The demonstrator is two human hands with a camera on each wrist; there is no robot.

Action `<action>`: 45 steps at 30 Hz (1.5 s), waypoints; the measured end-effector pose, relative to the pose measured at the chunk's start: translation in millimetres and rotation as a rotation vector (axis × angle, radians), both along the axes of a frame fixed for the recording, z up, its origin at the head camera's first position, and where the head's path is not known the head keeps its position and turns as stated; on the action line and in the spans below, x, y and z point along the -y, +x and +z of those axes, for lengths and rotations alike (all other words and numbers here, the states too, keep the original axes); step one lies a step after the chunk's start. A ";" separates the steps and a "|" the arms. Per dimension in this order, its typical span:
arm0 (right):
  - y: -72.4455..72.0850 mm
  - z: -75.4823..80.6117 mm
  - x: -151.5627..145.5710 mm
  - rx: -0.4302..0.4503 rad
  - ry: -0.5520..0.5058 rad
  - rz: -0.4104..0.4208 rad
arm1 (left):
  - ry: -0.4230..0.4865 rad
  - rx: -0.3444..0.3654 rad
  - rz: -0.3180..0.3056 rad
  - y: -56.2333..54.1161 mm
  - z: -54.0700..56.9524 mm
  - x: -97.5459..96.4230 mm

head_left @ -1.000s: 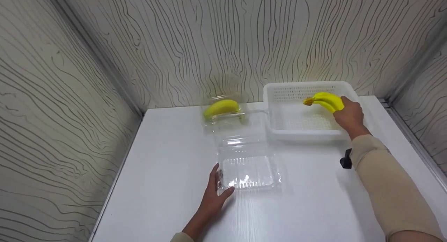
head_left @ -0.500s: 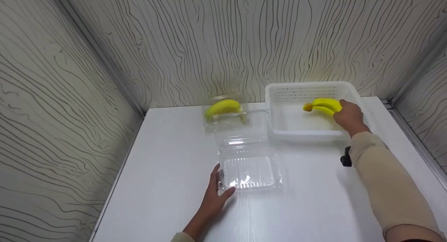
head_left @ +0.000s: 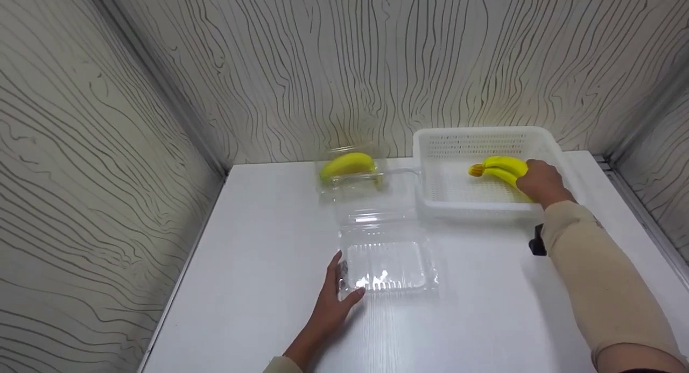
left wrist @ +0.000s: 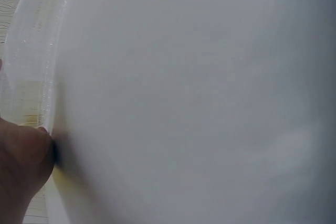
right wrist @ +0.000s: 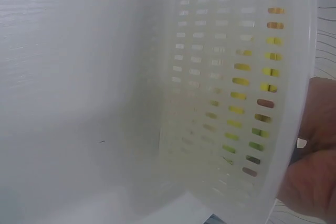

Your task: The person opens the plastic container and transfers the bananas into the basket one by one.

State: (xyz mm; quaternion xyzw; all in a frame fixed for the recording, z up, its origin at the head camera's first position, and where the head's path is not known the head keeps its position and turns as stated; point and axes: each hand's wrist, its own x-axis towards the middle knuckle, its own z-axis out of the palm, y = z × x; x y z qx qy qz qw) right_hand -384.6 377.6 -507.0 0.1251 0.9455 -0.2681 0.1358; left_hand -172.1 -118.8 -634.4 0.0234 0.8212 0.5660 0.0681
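In the head view, my right hand [head_left: 542, 182] grips a bunch of yellow bananas [head_left: 503, 167] by its right end, low inside the white slotted basket [head_left: 463, 205]. The bunch's brownish stem end points left. Through the basket's slots, the right wrist view shows yellow and green patches. My left hand [head_left: 331, 303] holds the near left corner of an unfolded clear plastic clamshell container [head_left: 385, 265]. Its thumb lies at the near edge, and fingers run along the left side, partly seen through the plastic. Only the thumb [left wrist: 26, 153] shows well in the left wrist view.
Behind the unfolded clamshell, against the back wall, stands another clear container [head_left: 351, 148] with a yellow-green banana [head_left: 349, 164] inside. Everything sits on a white table [head_left: 269, 244]. Wood-patterned panels [head_left: 344, 66] enclose it at the back and sides.
My right hand has lowered the bananas further into the basket, toward its floor. The left hand keeps its place at the clamshell container. The whole head view has shifted slightly.
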 end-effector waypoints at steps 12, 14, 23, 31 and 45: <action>-1.9 -5.4 -2.0 -0.008 0.071 0.035 | -0.028 0.021 0.013 0.2 1.6 -1.6; -2.2 -5.5 -2.0 -0.003 0.073 0.033 | -0.032 0.019 0.016 0.3 0.8 -2.1; -1.4 -5.6 -2.5 0.013 0.071 0.085 | -0.015 0.003 0.006 -0.4 -0.2 -0.3; 2.1 -6.1 -6.5 0.009 0.071 0.073 | -0.024 0.003 0.002 -2.4 0.4 -0.7; 8.9 22.2 17.5 -0.091 0.224 0.185 | -0.043 0.014 0.018 -0.6 -0.7 -3.0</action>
